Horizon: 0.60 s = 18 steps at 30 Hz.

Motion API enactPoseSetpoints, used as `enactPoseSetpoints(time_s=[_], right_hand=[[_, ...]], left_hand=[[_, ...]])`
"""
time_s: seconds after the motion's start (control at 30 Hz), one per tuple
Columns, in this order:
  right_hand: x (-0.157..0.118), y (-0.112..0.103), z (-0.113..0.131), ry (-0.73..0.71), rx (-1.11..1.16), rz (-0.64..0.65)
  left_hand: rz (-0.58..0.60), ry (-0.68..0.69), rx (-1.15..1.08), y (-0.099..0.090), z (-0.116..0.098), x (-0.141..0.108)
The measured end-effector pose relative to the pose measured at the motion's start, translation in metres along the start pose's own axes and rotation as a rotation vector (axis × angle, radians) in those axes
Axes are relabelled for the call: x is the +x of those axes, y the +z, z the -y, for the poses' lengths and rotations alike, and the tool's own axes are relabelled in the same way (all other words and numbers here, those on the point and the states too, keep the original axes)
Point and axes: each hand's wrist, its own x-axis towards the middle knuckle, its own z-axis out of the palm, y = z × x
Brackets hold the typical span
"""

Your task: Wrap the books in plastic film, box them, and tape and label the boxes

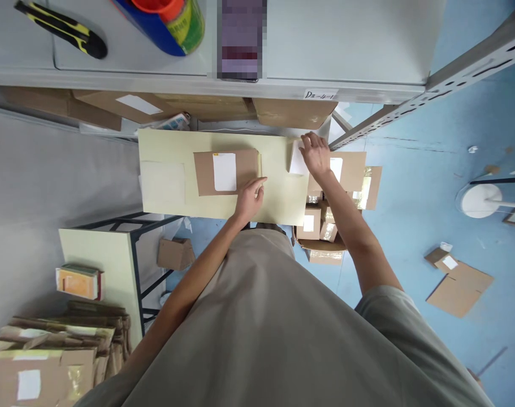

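Observation:
A flat brown cardboard box (246,164) with a white label (225,172) lies on the pale yellow table (278,198). By its lower right corner is my left hand (249,199), index finger stretched out and the other fingers loosely bent, holding nothing visible. At the table's right end my right hand (315,154) bends its fingers over a white stack of paper (297,159). The fingertips meet the stack's upper right part; whether a single sheet is between them is hidden.
Above the table a grey shelf (346,45) carries a box cutter (64,28), a blue holder and a phone (241,39). Boxes fill a carton (320,244) right of the table. Flattened cardboard (49,362) is piled at lower left; a loose piece (461,288) lies on the blue floor.

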Motion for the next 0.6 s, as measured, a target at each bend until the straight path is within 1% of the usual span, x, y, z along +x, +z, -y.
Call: enactPoseSetpoints(time_s=[0.07,0.2,0.3,0.4,0.6], right_hand=[[-0.004,0.008,0.003,-0.036,0.007,0.029],[-0.019,0.031,0.007,-0.077,0.030,0.198],[-0.026,0.038,0.006,-0.066,0.055,0.232],[-0.027,0.033,0.002,-0.070,0.067,0.272],[-0.022,0.010,-0.001,-0.102,0.039,0.339]], left_hand=[[0.010,0.002,0.000,0.002,0.000,-0.001],[0.032,0.006,-0.014,0.005,0.003,-0.001],[0.041,0.008,-0.029,0.007,0.006,0.000],[0.062,0.006,-0.050,0.009,0.007,0.000],[0.107,-0.007,-0.096,0.014,0.006,0.001]])
